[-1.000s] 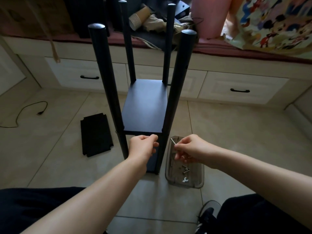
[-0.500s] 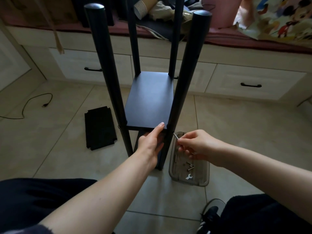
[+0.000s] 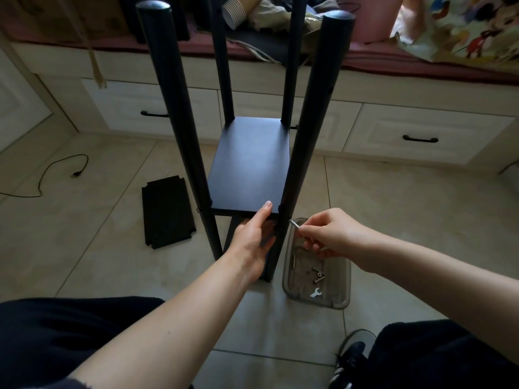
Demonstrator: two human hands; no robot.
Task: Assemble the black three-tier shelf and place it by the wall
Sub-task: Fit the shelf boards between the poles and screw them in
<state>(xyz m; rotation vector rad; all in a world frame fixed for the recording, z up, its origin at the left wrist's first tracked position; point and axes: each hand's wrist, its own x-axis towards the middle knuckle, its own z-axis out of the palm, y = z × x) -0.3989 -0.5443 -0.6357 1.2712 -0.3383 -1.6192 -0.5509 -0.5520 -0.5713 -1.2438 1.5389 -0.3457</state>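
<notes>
1. Head view shows the shelf frame standing on the tiled floor, four black posts rising toward the camera with one black panel fixed between them; a second panel seems to sit lower down, mostly hidden.
2. The step in hand looks like fastening the near right post to the fixed panel; a loose black panel lies flat on the floor to the left, well apart from the frame, so assembly is judged partway and the move to the wall not yet begun.
3. The left hand reaches under the panel's near edge, thumb up against that edge and fingers curled beneath it, gripping and steadying it.
4. The right hand pinches a small metal key; its tip meets the post just below the panel, above the clear plastic tray of screws and a small spanner.
5. The next move likely calls for turning the key while the left hand braces; whether the tip is seated in a screw head cannot be told.
6. Both forearms stretch forward from the lap, nearly parallel, wrists level.
</notes>
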